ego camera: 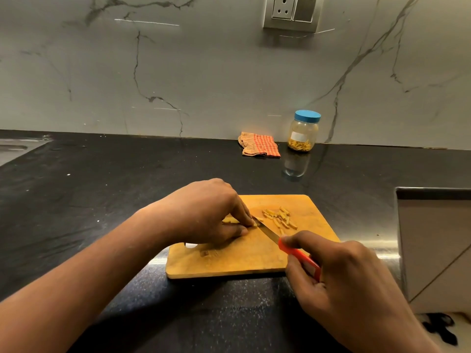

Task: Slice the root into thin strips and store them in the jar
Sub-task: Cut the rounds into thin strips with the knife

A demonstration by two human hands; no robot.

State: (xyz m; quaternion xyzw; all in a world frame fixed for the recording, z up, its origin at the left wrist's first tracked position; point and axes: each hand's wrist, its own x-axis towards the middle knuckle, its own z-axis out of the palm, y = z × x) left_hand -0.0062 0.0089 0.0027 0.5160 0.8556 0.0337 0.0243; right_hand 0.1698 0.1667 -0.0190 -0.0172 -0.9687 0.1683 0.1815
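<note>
**Root under the knife on a wooden board**

At the back: grey marble-look wall (229, 72), glossy, veined in dark lines. Below it: black speckled stone table (102, 187), polished enough to mirror the jar. Far right, just beside the board: pale panel with a steel edge (433, 238). Far left: corner of a steel sink (15, 149).

Near the table's front edge: rectangular orange-brown wooden cutting board (242, 258), worn, lying flat.

Over the board's left half: left hand (209, 212), fingers curled down, pinning a small yellow piece of root (230, 220) to the wood and hiding most of it. At the board's near right corner: right hand (344, 276), wrapped round the red plastic handle of a small steel-bladed knife (270, 233), blade tip at the root, by the left fingertips.

Against the wall, well apart from the board: crumpled orange-and-red checked cloth (258, 145). Just to its right: round clear jar (303, 132), blue screw lid (307, 116) on, yellow strips in the bottom, white label (297, 136) showing no readable writing.

High on the wall: grey metal socket plate (293, 12), no lettering legible.

On the board, right of the blade: loose heap of thin yellow cut strips (279, 217).
</note>
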